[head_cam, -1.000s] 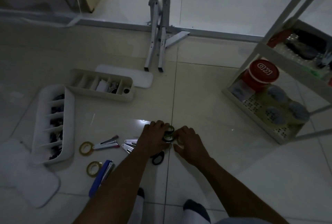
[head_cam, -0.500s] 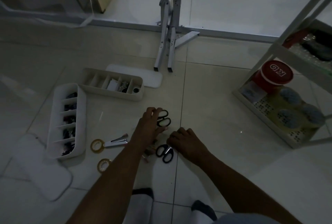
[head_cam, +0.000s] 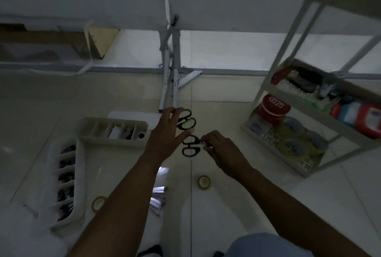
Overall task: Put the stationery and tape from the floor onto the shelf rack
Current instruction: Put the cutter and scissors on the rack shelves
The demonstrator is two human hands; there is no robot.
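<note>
Scissors are showing as two black-handled pairs, both lifted off the floor [head_cam: 247, 205] at the centre of the frame. The left hand [head_cam: 167, 137] is holding the upper scissors [head_cam: 186, 121], its fingers mostly straight and spread over the handle loops while the thumb is closing in from below. The right hand [head_cam: 220, 151] is pinching the lower scissors [head_cam: 190, 146] with curled fingertips at the right side of the handles; the blades of both pairs are hidden behind the hands. The two pairs are hanging just beside each other, one above the other.

Two tape rolls are lying on the floor: one [head_cam: 204, 182] below the right hand, the other [head_cam: 98, 203] at lower left, partly behind the left forearm. Some shiny stationery [head_cam: 157, 197] is lying between them, too blurred to count.

Two divided trays are sitting at left, the far tray [head_cam: 113, 131] lying crosswise and the near tray [head_cam: 64, 184] running toward the camera.

At right the rack [head_cam: 290, 38] is standing, its bottom tier carrying one red tub [head_cam: 274, 106] and at least three large tape rolls [head_cam: 292, 145], well apart from the hands.
</note>
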